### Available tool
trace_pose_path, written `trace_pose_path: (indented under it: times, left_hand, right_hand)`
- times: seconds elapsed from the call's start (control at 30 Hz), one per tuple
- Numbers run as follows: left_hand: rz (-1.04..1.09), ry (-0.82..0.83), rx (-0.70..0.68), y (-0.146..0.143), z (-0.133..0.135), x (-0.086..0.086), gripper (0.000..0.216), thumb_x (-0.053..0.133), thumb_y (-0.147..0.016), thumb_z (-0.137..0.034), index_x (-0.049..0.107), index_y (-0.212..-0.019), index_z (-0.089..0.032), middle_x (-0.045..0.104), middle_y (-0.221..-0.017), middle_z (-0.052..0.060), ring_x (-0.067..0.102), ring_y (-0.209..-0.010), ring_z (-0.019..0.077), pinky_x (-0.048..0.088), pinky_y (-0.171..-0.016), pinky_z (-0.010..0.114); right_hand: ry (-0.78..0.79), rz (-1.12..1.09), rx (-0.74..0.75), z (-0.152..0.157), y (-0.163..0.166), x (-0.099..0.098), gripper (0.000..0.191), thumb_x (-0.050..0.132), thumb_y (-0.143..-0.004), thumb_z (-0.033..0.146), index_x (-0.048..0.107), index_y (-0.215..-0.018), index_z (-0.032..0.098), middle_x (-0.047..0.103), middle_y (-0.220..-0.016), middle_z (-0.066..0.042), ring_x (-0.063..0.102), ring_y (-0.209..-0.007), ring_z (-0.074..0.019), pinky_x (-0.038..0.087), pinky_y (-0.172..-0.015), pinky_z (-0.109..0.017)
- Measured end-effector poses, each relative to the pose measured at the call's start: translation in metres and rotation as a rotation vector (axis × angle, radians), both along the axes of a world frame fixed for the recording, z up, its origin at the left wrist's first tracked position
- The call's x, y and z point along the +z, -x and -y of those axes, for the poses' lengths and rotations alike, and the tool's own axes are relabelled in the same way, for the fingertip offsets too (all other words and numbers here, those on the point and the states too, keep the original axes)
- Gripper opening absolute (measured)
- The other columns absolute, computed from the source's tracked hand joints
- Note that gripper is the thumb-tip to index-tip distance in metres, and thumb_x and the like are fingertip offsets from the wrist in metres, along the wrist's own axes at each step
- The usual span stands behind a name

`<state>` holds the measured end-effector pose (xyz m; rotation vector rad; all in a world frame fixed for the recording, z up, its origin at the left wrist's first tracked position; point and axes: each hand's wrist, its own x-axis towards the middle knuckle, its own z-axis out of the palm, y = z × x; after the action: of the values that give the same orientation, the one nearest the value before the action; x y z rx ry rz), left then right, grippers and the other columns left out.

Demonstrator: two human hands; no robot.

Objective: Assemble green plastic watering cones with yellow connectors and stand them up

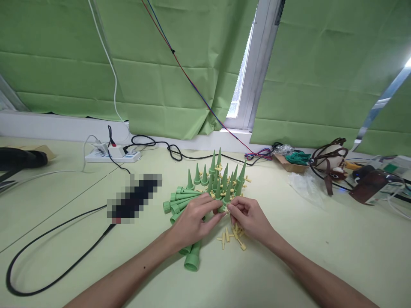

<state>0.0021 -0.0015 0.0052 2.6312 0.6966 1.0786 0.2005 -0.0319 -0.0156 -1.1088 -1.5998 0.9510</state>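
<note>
My left hand (199, 216) is closed, thumb and fingers around the base of a green plastic spike (221, 208), which is largely hidden by the fingers. Close against it, my right hand (249, 217) pinches a small yellow plastic valve (226, 210) at that base; only a bit of it shows. Just beyond both hands stand several green cone spikes (212, 163), points up, some with yellow valves sticking out at their sides. Long green tubes (193, 258) lie under and left of my left hand. Loose yellow valves (224, 240) lie below my right hand.
At the left, a pixelated dark object (135, 201) lies with a black cable. A white power strip (112, 156) sits by the wall. Toward the right are a cardboard box (290, 164), a clear plastic bag (305, 188) and a dark brown object (366, 186).
</note>
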Motion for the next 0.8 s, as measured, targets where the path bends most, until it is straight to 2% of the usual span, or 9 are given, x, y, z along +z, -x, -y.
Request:
trace_pose_path:
  times: [0.13, 0.3, 0.37, 0.43, 0.57, 0.8]
  left_hand:
    - [-0.011, 0.008, -0.007, 0.0006, 0.0011, 0.0021, 0.016, 0.053, -0.094, -0.021, 0.065, -0.104, -0.017, 0.065, -0.081, 0.005, 0.057, -0.078, 0.0185, 0.047, -0.07, 0.03]
    - [0.04, 0.151, -0.002, 0.0012, 0.0049, 0.0048, 0.026, 0.05, -0.094, -0.022, 0.056, -0.12, -0.02, 0.066, -0.095, 0.006, 0.06, -0.086, 0.0186, 0.05, -0.079, 0.031]
    - [0.075, 0.208, 0.017, 0.0006, 0.0056, 0.0065, 0.02, 0.05, -0.095, -0.025, 0.055, -0.114, -0.02, 0.065, -0.096, 0.005, 0.06, -0.087, 0.018, 0.049, -0.078, 0.03]
    - [0.091, 0.246, 0.052, -0.0001, 0.0049, 0.008, 0.013, 0.047, -0.098, -0.029, 0.056, -0.1, -0.019, 0.063, -0.088, 0.003, 0.058, -0.081, 0.0165, 0.047, -0.074, 0.028]
    - [0.038, 0.278, 0.103, -0.0013, 0.0007, 0.0088, 0.036, 0.04, -0.102, -0.035, 0.054, -0.074, -0.018, 0.055, -0.07, 0.0, 0.051, -0.07, 0.0155, 0.042, -0.07, 0.029]
    - [-0.072, 0.344, 0.094, -0.003, -0.0002, 0.0093, 0.044, 0.043, -0.1, -0.042, 0.056, -0.067, -0.017, 0.056, -0.068, 0.0, 0.051, -0.071, 0.0167, 0.039, -0.066, 0.028]
  right_hand:
    - [0.036, -0.051, -0.004, -0.0018, -0.0007, 0.0009, 0.037, 0.057, -0.093, 0.048, 0.055, -0.071, 0.019, 0.056, -0.053, 0.002, 0.042, -0.04, -0.0089, 0.033, -0.04, -0.022]
    - [-0.033, -0.083, -0.082, -0.0008, -0.001, 0.0027, 0.037, 0.06, -0.092, 0.05, 0.057, -0.073, 0.018, 0.055, -0.055, 0.002, 0.043, -0.042, -0.0091, 0.035, -0.041, -0.022]
    - [-0.072, -0.086, -0.105, 0.0004, -0.0012, 0.0027, 0.036, 0.059, -0.092, 0.049, 0.058, -0.076, 0.018, 0.056, -0.057, 0.002, 0.047, -0.045, -0.0101, 0.037, -0.043, -0.022]
    - [-0.109, -0.086, -0.123, 0.0017, -0.0014, 0.0025, 0.033, 0.058, -0.094, 0.048, 0.059, -0.078, 0.018, 0.056, -0.06, 0.001, 0.05, -0.049, -0.0113, 0.04, -0.045, -0.023]
    - [-0.2, -0.058, -0.14, 0.0046, -0.001, 0.0025, 0.026, 0.056, -0.096, 0.04, 0.059, -0.082, 0.019, 0.056, -0.064, 0.001, 0.053, -0.056, -0.0128, 0.045, -0.052, -0.024]
    - [-0.261, 0.025, -0.109, 0.0076, -0.0009, 0.0027, 0.02, 0.051, -0.098, 0.031, 0.058, -0.084, 0.019, 0.055, -0.067, 0.001, 0.051, -0.059, -0.0127, 0.043, -0.056, -0.024]
